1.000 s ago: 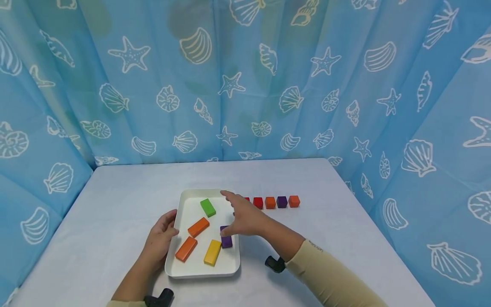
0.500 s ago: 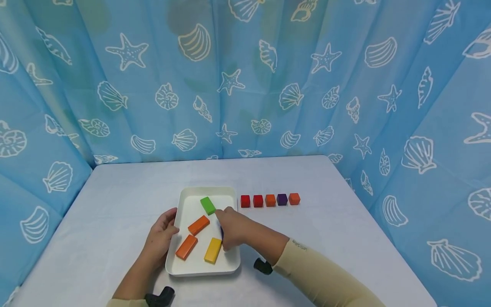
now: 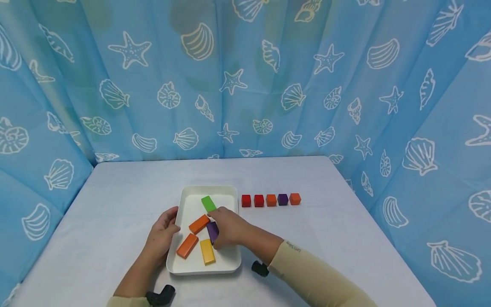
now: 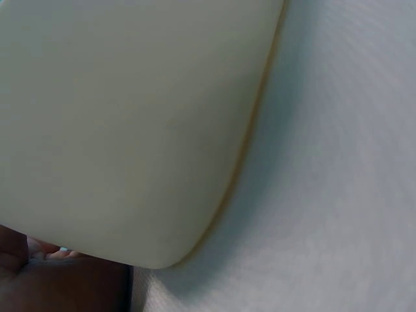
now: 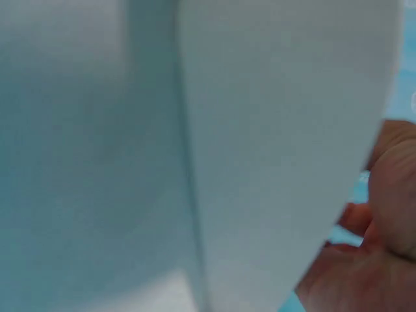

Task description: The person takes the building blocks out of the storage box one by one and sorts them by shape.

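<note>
A white tray [image 3: 174, 264] stands on the table with several oblong blocks in it. My left hand [image 3: 163, 232] holds the tray's left edge, its thumb at the rim. Inside the tray, my right hand [image 3: 232, 228] pinches a purple block [image 3: 212, 232], partly hidden by the fingers. Left of that block lie two orange blocks [image 3: 199, 224]. A yellow block [image 3: 207, 252] lies just below it, and a green block [image 3: 209, 204] above, near the right fingers. Both wrist views mostly show the tray's outer wall [image 4: 130, 130], with part of each hand at the edge.
To the right of the tray, a row of small cubes stands on the white-covered table [image 3: 326, 238]: two red cubes [image 3: 258, 201], an orange cube [image 3: 271, 200], a purple cube [image 3: 282, 199] and another orange cube [image 3: 295, 199]. A blue shell-print curtain [image 3: 238, 106] surrounds the table.
My right hand has come down into the tray, closed on the purple block and shifted it left. The yellow block has turned and slid slightly left. My left hand stays at the tray.
</note>
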### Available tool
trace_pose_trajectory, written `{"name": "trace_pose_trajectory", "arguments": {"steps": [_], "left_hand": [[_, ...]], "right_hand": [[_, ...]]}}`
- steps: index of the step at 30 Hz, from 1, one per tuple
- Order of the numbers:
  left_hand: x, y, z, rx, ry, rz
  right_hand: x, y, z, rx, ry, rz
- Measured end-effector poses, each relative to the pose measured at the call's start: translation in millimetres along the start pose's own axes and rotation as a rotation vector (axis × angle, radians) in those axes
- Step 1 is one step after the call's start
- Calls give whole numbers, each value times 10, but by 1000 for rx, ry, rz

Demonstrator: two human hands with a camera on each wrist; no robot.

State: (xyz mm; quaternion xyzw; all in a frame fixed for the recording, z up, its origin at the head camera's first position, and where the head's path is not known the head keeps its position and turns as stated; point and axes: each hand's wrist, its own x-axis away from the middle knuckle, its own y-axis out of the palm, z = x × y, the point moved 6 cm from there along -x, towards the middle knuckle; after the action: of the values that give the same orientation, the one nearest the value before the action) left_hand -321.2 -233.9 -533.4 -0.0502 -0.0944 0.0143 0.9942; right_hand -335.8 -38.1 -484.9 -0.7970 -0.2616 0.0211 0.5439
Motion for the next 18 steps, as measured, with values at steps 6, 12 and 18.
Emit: {"name": "trace_pose_trajectory", "arguments": {"steps": [6, 12, 18], "left_hand": [[-19, -9, -14, -5, 2, -8], [-21, 4, 8, -1, 5, -13], [-13, 5, -24, 1, -4, -20]], "right_hand": [[-76, 61, 38, 9, -69, -73], [-113, 43, 63, 62, -84, -91], [-88, 24, 94, 65, -163, -60]]}}
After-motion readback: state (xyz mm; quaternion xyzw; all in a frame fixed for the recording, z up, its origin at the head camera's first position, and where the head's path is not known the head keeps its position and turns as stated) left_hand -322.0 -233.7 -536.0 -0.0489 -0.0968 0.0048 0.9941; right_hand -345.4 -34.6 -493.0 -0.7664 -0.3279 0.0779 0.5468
